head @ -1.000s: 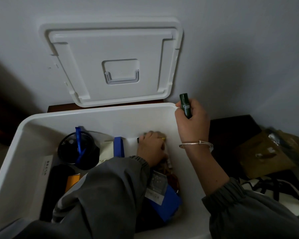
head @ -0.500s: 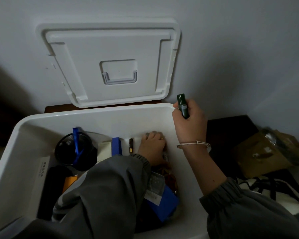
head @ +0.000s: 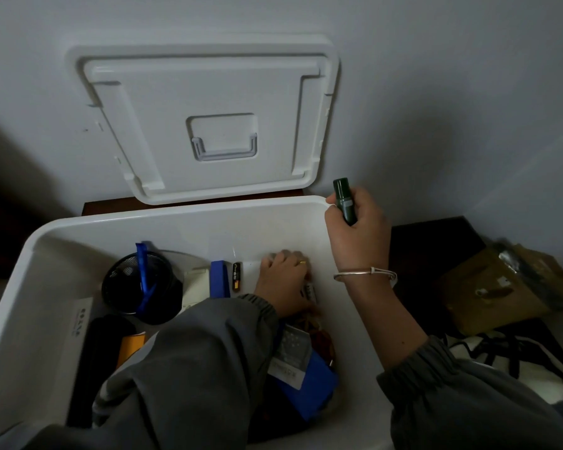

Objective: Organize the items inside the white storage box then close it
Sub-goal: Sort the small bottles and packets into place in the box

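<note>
Head view, looking down into the white storage box (head: 176, 212), whose lid (head: 208, 92) stands open against the wall in the upper middle of the frame. At the left of the box floor stands a black mesh cup (head: 124, 284) with a blue strip (head: 142, 267) sticking out of it. Next to the right comes an upright blue pack (head: 220, 280), and just beside it a small dark stick with an orange label (head: 237, 277), both close to the back wall.

Right of these is the left hand (head: 281, 282), low inside the box, knuckles up and fingers bent down toward the floor by the back wall. I cannot tell if it grips something, because the fingertips are hidden.

Further right and higher, the right hand (head: 359, 237) is closed around a green tube (head: 344, 200). It hovers at the back right corner of the rim. The tube stands almost upright, and its cap end pokes out above the fist and leans a little to the upper left.

So I judge the coming move depends on this: the row of small things lies down and to the left of the tube, with the left hand between. The right hand already has the tube, so it would bring it down there, keeping it upright like its neighbours. The lid is not yet closed.

At the far right, outside the box, lies a brown package (head: 501, 287).
</note>
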A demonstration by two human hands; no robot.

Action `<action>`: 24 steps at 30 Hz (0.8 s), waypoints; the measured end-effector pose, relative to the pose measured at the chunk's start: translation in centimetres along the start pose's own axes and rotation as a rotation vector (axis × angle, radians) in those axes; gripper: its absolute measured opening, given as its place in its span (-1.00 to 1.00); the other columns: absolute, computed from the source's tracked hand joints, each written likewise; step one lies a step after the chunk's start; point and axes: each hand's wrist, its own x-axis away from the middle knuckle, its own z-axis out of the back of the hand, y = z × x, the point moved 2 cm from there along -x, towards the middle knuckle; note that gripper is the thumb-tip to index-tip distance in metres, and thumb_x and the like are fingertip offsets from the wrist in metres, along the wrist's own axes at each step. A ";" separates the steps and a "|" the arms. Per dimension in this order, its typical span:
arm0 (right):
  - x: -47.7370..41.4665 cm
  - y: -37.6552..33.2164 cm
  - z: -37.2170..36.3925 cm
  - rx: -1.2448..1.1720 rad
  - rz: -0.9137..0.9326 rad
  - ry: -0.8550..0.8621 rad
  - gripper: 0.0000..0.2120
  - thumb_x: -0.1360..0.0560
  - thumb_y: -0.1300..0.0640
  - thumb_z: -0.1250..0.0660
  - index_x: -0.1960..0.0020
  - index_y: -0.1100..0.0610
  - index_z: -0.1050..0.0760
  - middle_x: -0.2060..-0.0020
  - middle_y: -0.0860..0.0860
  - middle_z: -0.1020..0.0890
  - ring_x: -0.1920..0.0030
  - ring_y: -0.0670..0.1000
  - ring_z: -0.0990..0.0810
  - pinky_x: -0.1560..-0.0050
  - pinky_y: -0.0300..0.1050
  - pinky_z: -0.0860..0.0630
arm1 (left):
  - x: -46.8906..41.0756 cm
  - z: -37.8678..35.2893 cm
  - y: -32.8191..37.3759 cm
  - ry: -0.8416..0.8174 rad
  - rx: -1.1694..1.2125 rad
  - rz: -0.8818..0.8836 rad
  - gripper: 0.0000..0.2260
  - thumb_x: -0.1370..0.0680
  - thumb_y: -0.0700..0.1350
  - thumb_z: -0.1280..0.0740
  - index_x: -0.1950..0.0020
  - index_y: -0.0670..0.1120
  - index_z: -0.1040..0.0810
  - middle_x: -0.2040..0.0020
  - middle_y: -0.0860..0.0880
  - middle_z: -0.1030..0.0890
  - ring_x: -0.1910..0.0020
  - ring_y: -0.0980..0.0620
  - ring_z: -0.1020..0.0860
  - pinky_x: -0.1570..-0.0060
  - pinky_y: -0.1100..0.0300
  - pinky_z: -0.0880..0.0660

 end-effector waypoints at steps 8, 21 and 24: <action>0.0 0.0 0.0 0.004 -0.001 0.005 -0.90 -0.43 0.25 -0.28 0.10 0.13 -0.54 0.42 -0.07 -0.45 0.42 -0.11 -0.39 0.31 -0.19 -0.37 | -0.1 -0.2 0.6 0.156 -0.081 -0.044 -0.51 -0.35 0.19 -0.36 -0.17 -0.06 -0.48 -0.23 -0.04 -0.47 -0.23 -0.06 -0.35 -0.21 0.07 -0.17; -0.1 0.1 -0.1 -0.009 0.013 0.004 -0.91 -0.43 0.25 -0.27 0.13 0.10 -0.51 0.45 -0.08 -0.43 0.46 -0.19 -0.39 0.44 -0.40 -0.30 | 2.0 1.3 -2.5 0.232 0.390 0.541 -0.65 -0.43 0.23 -0.33 0.00 -0.03 -0.57 0.15 0.04 -0.59 0.21 0.11 -0.50 0.25 0.26 -0.42; 0.0 0.1 -0.1 -0.007 0.009 -0.008 -0.92 -0.44 0.25 -0.27 0.12 0.11 -0.51 0.44 -0.08 -0.43 0.45 -0.16 -0.38 0.41 -0.36 -0.32 | 1.6 0.9 -2.3 0.171 0.353 0.589 -0.64 -0.45 0.27 -0.27 0.15 -0.03 -0.53 0.23 0.03 -0.56 0.31 0.13 -0.46 0.37 0.26 -0.34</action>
